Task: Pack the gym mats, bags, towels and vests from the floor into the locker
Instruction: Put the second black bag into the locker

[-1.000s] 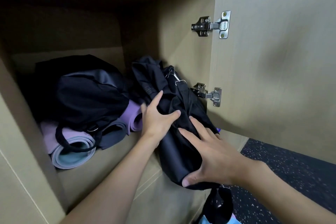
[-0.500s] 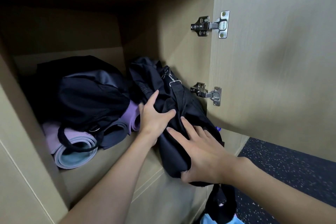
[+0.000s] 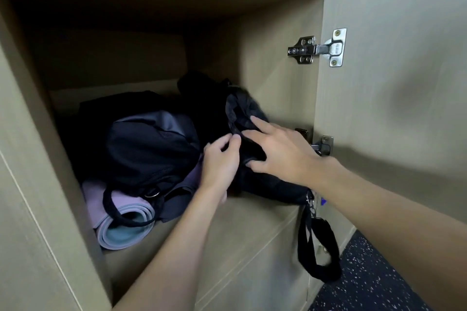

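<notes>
A black gym bag point(image 3: 265, 184) lies inside the locker point(image 3: 227, 235) against its right wall. My left hand point(image 3: 222, 161) has curled fingers that pinch the bag's fabric at its left side. My right hand point(image 3: 278, 151) presses flat on top of the bag with spread fingers. The bag's black strap point(image 3: 303, 247) hangs out over the locker's front edge. To the left, a second dark bag point(image 3: 151, 144) sits on a rolled purple and teal mat point(image 3: 121, 225); a darker roll beside it is mostly hidden.
The locker door point(image 3: 404, 83) stands open on the right, held by two metal hinges point(image 3: 318, 48). Dark speckled floor point(image 3: 366, 285) shows at the lower right. The locker's back is in shadow.
The black bag has gone from overhanging the front edge to lying deeper inside the locker. Both hands moved up and inward with it. My view has shifted lower and closer.
</notes>
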Available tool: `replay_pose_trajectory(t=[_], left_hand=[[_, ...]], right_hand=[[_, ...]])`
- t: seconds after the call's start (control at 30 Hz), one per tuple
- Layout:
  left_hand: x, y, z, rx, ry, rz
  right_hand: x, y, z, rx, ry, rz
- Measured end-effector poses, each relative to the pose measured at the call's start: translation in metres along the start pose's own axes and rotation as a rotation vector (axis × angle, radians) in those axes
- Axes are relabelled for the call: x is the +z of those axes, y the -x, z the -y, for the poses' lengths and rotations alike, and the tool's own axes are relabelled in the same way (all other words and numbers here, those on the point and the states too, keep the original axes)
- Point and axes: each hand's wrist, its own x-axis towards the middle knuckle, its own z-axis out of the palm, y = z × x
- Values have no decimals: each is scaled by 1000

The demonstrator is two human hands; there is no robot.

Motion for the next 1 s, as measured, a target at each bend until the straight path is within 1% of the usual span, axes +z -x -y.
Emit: replay_pose_trajectory(t=[0.07, 0.17, 0.27, 0.37, 0.43, 0.57, 0.7, 0.73, 0.77, 0.87, 0.9, 1.0], left_hand=[[-3, 4, 9, 6, -95, 6], [-2, 6, 13, 81, -280, -20], [-2, 6, 16, 125, -342, -17], [-2, 4, 16, 143, -352, -17], [-3, 6, 14, 155, -358, -19], [-4, 8, 8, 183, -301, -26], [-6, 3, -5, 324, -246, -90], [-7, 0, -6, 341, -256, -103], [-8, -1, -4, 340, -276, -110], [-8, -3, 12, 344, -406, -81], [-8, -4, 18, 358, -468, -65], [-6, -6, 25, 333, -607, -72]], right_hand=[[17, 9, -3, 83, -26, -49], [39, 31, -5, 153, 18, 2], [56, 47, -5, 190, -9, -11], [71, 49, -2, 208, -40, -51], [79, 44, -1, 218, -45, -122], [79, 22, -8, 196, -105, -330], [60, -24, -6, 138, -169, -503], [58, -38, -6, 130, -182, -493], [59, -52, -7, 111, -196, -431], [75, -71, -22, 88, -303, -107], [80, -66, -28, 100, -344, -61], [89, -35, -34, 100, -402, -108]])
